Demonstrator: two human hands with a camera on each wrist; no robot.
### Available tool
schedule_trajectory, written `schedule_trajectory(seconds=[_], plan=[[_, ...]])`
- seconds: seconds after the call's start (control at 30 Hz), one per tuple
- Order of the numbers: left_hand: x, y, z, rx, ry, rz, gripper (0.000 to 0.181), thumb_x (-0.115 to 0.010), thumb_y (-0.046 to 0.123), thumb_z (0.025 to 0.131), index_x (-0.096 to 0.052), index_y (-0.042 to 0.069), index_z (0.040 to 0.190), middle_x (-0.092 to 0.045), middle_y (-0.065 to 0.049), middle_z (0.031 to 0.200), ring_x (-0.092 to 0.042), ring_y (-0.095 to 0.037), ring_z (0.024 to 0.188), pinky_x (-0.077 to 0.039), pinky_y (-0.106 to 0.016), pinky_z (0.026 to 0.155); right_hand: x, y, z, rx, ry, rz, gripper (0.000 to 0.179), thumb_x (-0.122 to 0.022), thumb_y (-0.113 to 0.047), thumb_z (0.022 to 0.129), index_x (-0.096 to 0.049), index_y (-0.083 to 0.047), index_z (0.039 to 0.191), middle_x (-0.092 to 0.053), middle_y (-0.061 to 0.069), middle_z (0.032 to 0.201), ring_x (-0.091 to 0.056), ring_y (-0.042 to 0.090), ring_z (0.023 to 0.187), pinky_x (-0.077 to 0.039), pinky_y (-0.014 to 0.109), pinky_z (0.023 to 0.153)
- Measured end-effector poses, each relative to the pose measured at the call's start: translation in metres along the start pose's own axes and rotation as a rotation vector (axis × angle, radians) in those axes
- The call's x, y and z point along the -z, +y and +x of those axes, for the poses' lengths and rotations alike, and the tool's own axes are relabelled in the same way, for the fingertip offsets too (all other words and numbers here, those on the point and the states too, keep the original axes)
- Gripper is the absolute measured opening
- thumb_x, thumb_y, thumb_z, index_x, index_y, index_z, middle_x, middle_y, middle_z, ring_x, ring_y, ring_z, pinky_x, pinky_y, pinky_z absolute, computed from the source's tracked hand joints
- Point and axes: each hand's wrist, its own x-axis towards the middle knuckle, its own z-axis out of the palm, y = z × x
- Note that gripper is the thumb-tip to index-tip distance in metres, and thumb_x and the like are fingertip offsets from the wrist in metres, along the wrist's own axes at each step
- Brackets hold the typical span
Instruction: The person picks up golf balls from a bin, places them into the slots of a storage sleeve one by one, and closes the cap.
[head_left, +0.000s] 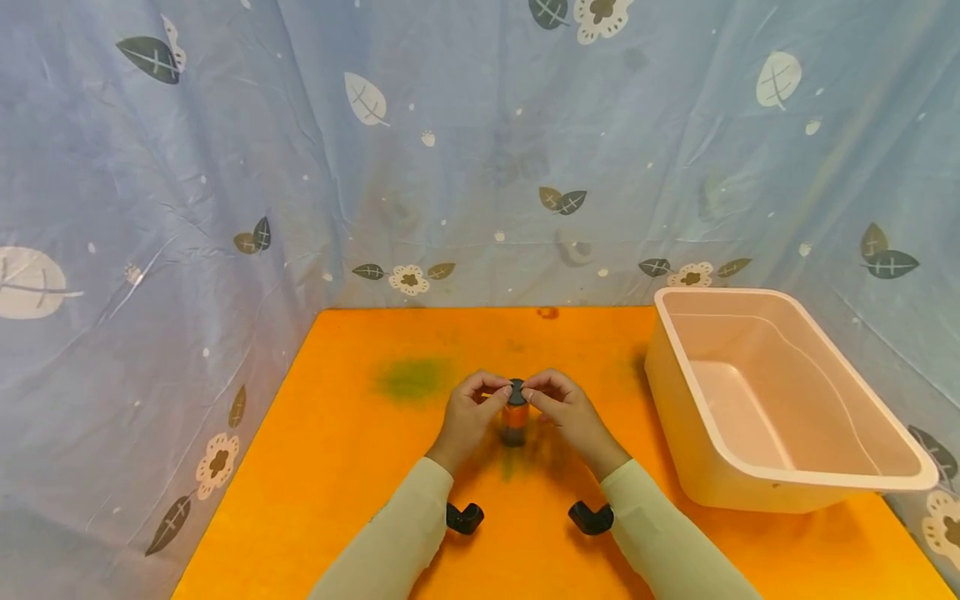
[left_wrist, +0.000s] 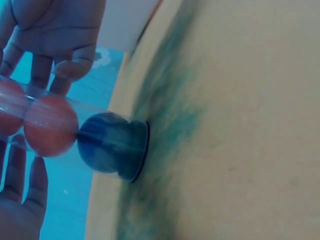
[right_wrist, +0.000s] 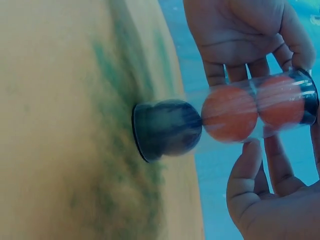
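A clear tube (head_left: 514, 422) stands upright on the table between both hands, with a black cap (head_left: 517, 392) on top. The left hand (head_left: 468, 412) pinches the cap's left edge with thumb and fingertips, while the right hand (head_left: 567, 414) does the same at its right edge. Inside the tube, two orange balls (right_wrist: 229, 114) are stacked above a dark ball (right_wrist: 179, 127). A dark round base (right_wrist: 143, 132) closes the lower end and meets the tabletop. In both wrist views the remaining fingers spread around the tube's sides.
Two black elbow-shaped pieces lie on the orange table (head_left: 315, 467), the left piece (head_left: 465, 518) and the right piece (head_left: 592, 518) each beside a sleeve. A deep pale pink bin (head_left: 675, 392) stands at the right. Behind hangs a blue leaf-patterned curtain (head_left: 465, 167).
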Motion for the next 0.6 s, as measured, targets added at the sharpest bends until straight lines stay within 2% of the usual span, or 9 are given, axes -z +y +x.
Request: schedule_trajectory(seconds=[0.13, 0.27, 0.43, 0.6], plan=[[0.0, 0.0, -0.001, -0.02, -0.002, 0.002, 0.007, -0.073, 0.007, 0.105, -0.075, 0.0, 0.106, -0.073, -0.011, 0.111, -0.068, -0.027, 0.097, -0.059, -0.033, 0.084, -0.001, 0.001, 0.0, -0.006, -0.011, 0.008, 0.025, -0.068, -0.022, 0.111, -0.067, -0.002, 0.124, -0.067, 0.013, 0.12, -0.059, 0.04, 0.114, -0.051, 0.046, 0.088], [0.0, 0.001, 0.0, -0.003, -0.013, 0.017, 0.008, -0.074, 0.01, 0.106, -0.075, 0.003, 0.107, -0.072, -0.009, 0.111, -0.068, -0.026, 0.097, -0.058, -0.033, 0.084, -0.001, 0.001, 0.001, -0.04, -0.009, 0.013, 0.024, -0.069, -0.025, 0.111, -0.068, -0.004, 0.124, -0.067, 0.012, 0.121, -0.06, 0.037, 0.115, -0.051, 0.052, 0.091], [0.002, 0.005, 0.0, 0.023, -0.019, 0.101, 0.005, -0.073, 0.013, 0.106, -0.076, 0.01, 0.109, -0.073, -0.002, 0.11, -0.068, -0.024, 0.099, -0.057, -0.037, 0.085, 0.003, -0.003, 0.002, -0.054, -0.041, -0.011, 0.024, -0.068, -0.024, 0.111, -0.069, -0.005, 0.125, -0.066, 0.013, 0.123, -0.06, 0.036, 0.116, -0.05, 0.056, 0.095], [0.007, 0.013, 0.001, 0.036, -0.037, 0.19, 0.006, -0.074, 0.019, 0.107, -0.077, 0.015, 0.109, -0.073, 0.004, 0.108, -0.067, -0.019, 0.1, -0.056, -0.041, 0.085, 0.008, -0.009, 0.004, -0.035, -0.068, -0.115, 0.025, -0.069, -0.028, 0.111, -0.074, -0.009, 0.126, -0.07, 0.009, 0.125, -0.062, 0.036, 0.116, -0.051, 0.053, 0.095]])
